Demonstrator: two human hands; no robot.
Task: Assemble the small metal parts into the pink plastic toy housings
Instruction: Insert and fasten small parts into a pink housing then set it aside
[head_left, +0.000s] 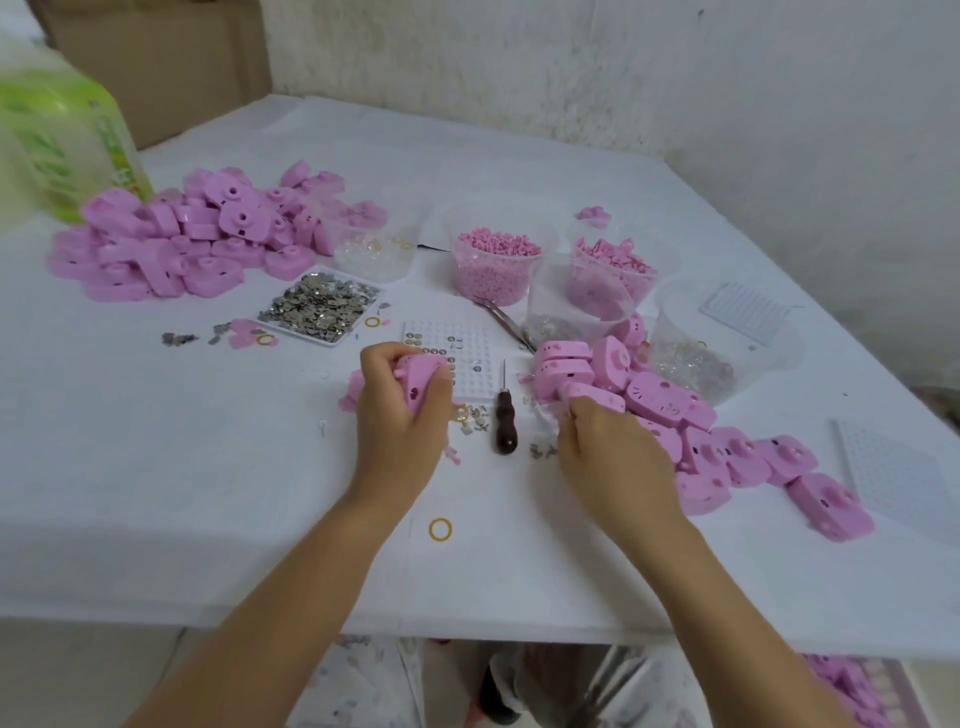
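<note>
Pink housing (422, 383), clasped in left hand (401, 415)

On the white desk (156, 467) a heap of pink plastic toy housings (197, 239) lies far left, a flat tray of small metal parts (319, 306) just right of it. A wooden-handled awl (505, 421) lies between my right hand (613, 457) and my left hand (400, 421), one housing (422, 382) in it; clear plastic tubs (496, 270) stand behind.

One wide-angle head-worn view, forward and down, close above the near edge of the table (182, 467).
</note>
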